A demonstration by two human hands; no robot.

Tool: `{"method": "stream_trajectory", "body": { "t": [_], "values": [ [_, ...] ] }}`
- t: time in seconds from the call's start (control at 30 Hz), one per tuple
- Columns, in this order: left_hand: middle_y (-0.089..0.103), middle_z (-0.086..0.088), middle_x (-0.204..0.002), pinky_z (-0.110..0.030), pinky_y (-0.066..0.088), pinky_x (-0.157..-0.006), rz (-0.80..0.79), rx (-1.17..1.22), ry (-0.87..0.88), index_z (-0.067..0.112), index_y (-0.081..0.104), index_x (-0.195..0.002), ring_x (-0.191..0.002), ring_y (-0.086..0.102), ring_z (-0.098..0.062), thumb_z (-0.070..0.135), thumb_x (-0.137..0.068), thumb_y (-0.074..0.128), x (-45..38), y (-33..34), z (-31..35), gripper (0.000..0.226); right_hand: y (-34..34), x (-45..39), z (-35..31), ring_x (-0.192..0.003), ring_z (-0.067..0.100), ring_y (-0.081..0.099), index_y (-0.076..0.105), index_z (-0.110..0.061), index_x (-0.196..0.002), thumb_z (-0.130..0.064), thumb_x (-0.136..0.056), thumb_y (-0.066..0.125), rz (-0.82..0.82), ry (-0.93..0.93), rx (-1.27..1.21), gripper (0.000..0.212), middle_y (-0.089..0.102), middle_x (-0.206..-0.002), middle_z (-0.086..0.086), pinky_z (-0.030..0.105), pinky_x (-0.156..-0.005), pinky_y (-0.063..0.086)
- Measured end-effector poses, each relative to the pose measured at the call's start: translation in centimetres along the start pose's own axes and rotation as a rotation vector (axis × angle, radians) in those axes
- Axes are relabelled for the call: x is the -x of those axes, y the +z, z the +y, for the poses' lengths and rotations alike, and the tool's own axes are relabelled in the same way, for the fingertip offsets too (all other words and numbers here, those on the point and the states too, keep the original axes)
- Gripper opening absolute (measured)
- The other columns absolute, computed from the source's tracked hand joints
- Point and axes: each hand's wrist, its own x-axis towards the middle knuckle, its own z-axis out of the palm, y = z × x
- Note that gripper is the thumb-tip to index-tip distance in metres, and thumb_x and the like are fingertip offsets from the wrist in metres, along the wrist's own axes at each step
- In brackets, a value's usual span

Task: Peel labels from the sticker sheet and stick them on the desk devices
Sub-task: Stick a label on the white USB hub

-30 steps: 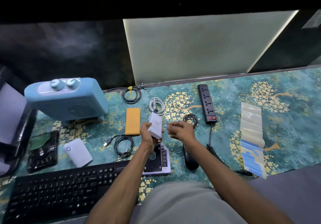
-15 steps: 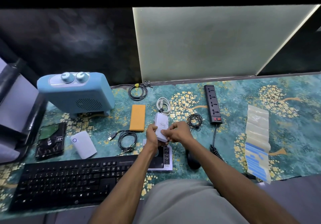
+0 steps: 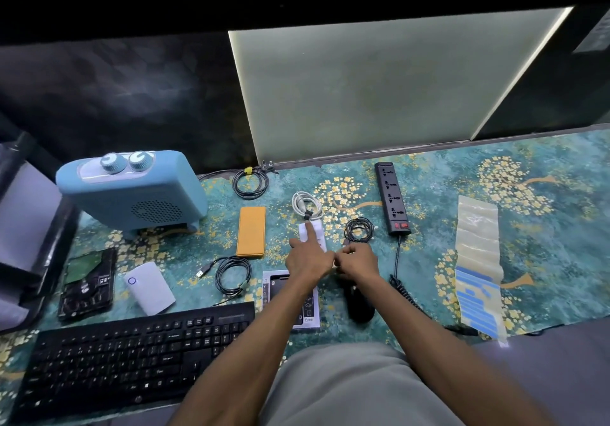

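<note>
1. Fingers: left hand [image 3: 308,258] index extended, pressing on white adapter [image 3: 312,232] lying on desk mat [image 3: 429,260]; right hand [image 3: 358,262] curled loosely, contents unclear.
2. Sticker sheet [image 3: 478,267] well right, lower end overhanging mat's near edge.
3. Bare mat between power strip [image 3: 392,199] and sheet.

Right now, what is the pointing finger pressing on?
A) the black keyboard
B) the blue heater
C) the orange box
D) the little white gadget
D: the left hand has its forefinger stretched out onto the small white device, which lies on the desk mat between the orange case and a black cable coil.

Dark wall [image 3: 109,88], pale backlit panel [image 3: 379,88], teal floral desk mat [image 3: 544,161]
</note>
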Motion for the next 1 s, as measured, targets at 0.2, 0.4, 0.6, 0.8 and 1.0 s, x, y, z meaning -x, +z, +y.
{"method": "stream_trajectory", "body": {
  "t": [0.2,0.4,0.6,0.8,1.0],
  "values": [
    [0.017,-0.035,-0.160,-0.038,0.048,-0.080,0.095,-0.033,0.038,0.028,-0.008,-0.163,-0.110,0.063,-0.045,0.053,-0.097,0.057,-1.1,1.0,0.4,0.096,-2.6,2.3,-1.2,-0.058,0.014,0.072,0.072,-0.008,-0.077,-0.011,-0.085,0.065,0.045,-0.005,-0.097,0.011,0.075,-0.074,0.003,0.038,-0.063,0.064],
    [0.024,-0.026,-0.156,-0.050,0.050,-0.098,0.167,0.026,-0.002,0.025,0.014,-0.164,-0.128,0.049,-0.045,0.051,-0.096,0.062,-1.8,0.3,1.0,0.087,-3.8,2.9,-1.1,-0.059,0.011,0.069,0.073,-0.014,-0.083,-0.009,-0.084,0.069,0.036,-0.075,-0.157,0.007,0.076,-0.081,0.003,0.029,-0.058,0.057],
    [0.052,-0.012,-0.123,-0.043,0.047,-0.087,0.460,0.018,0.006,0.014,0.056,-0.131,-0.110,0.052,-0.031,0.024,-0.092,0.061,1.1,2.4,3.7,0.041,-5.7,3.1,1.0,-0.066,0.019,0.075,0.072,-0.017,-0.085,-0.009,-0.085,0.068,0.070,-0.078,-0.218,0.009,0.076,-0.080,0.004,0.039,-0.065,0.064],
    [0.069,-0.007,-0.085,-0.033,0.046,-0.067,0.320,0.422,0.103,0.011,0.067,-0.097,-0.082,0.065,-0.027,0.017,-0.088,0.058,3.1,6.3,9.9,0.014,-10.4,1.4,4.0,-0.072,0.021,0.075,0.070,-0.022,-0.081,-0.015,-0.087,0.070,0.188,-0.039,-0.258,0.008,0.076,-0.080,0.002,0.042,-0.071,0.064],
    [0.074,-0.013,-0.073,-0.048,0.063,-0.071,-0.018,0.469,0.126,0.019,0.064,-0.069,-0.072,0.073,-0.031,0.025,-0.074,0.059,1.9,11.8,17.3,0.009,-18.9,-1.1,8.1,-0.086,0.028,0.067,0.070,-0.016,-0.096,-0.013,-0.093,0.067,0.406,0.021,-0.279,0.006,0.069,-0.087,0.003,0.035,-0.071,0.050]
  ]
}}
